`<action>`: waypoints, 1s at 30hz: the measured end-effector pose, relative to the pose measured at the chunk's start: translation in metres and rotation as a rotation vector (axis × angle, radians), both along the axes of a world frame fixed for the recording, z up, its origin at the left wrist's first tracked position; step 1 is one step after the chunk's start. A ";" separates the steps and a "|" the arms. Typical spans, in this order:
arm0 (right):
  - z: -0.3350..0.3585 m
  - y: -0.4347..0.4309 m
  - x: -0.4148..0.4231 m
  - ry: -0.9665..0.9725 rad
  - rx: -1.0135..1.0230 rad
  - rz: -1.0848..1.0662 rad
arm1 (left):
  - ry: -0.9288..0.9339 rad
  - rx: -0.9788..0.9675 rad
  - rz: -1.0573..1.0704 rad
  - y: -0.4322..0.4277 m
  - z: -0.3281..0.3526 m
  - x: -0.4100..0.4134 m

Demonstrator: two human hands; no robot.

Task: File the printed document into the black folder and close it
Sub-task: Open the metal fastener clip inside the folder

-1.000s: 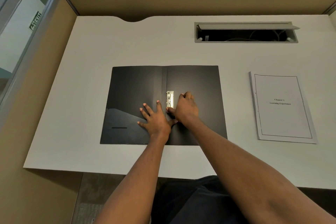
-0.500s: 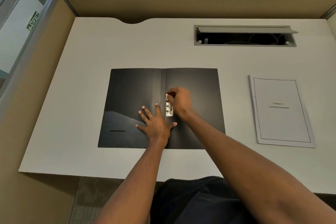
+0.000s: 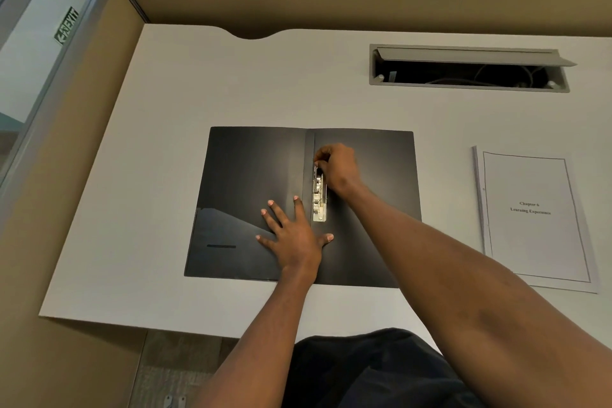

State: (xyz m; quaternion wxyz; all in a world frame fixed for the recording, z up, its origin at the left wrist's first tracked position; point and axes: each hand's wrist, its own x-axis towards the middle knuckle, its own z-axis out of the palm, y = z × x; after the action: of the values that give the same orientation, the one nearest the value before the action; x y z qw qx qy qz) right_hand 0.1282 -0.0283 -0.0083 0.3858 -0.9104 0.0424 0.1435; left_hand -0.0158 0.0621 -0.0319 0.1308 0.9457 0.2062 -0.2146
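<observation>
White bench (image 3: 205, 103) is carrying the black folder (image 3: 251, 182), lying open flat at centre, its near edge sitting close to the bench's near edge. Left hand (image 3: 291, 235) is pressing flat, fingers spread, by the spine. Right hand (image 3: 337, 166) is pinching the metal clip (image 3: 319, 199) at its far end. Printed document (image 3: 533, 219) is lying well apart to the right, bare bench between.
</observation>
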 end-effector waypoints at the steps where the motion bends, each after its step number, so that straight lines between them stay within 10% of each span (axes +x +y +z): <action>1: -0.002 -0.001 0.002 0.011 -0.006 0.000 | -0.001 -0.002 0.003 0.000 0.000 0.000; 22: -0.002 -0.033 -0.020 -0.009 0.094 0.032 | 0.003 0.040 -0.058 -0.005 0.010 -0.006; 30: 0.005 -0.078 -0.048 -0.081 0.112 -0.018 | -0.277 -0.090 0.000 -0.034 0.034 -0.011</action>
State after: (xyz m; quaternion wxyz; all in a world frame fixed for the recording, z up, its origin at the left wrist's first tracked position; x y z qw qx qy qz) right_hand 0.0801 -0.1066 -0.0035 0.4386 -0.8921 0.0269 0.1053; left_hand -0.0265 0.0285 0.0022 0.2004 0.9593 0.1765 -0.0913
